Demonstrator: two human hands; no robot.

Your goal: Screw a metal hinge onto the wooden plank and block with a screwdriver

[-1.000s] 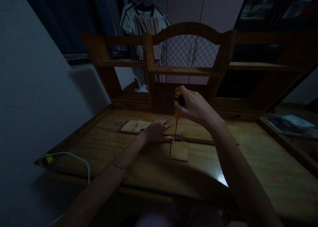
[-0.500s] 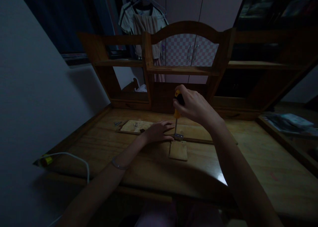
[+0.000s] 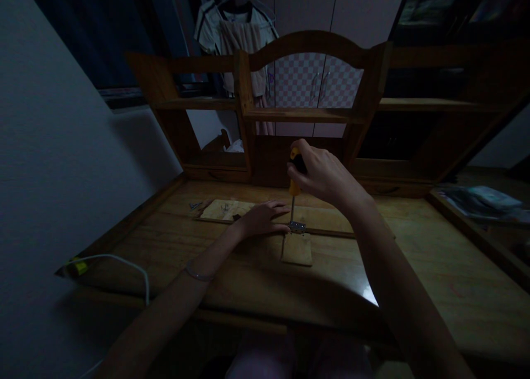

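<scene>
Right hand (image 3: 308, 169): clenched around screwdriver (image 3: 294, 188), shaft upright, tip at metal hinge (image 3: 297, 226). Left hand (image 3: 265, 219): unclenched, fingers spread on long board (image 3: 327, 220), beside hinge. Board lies on surface (image 3: 248, 274).

No readable text or labels anywhere.

A dim room has a pink checkered wardrobe (image 3: 296, 80) and blue curtain (image 3: 95, 31).

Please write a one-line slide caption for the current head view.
Right hand upright on a yellow-handled screwdriver at a metal hinge, left hand flat beside it.
</scene>
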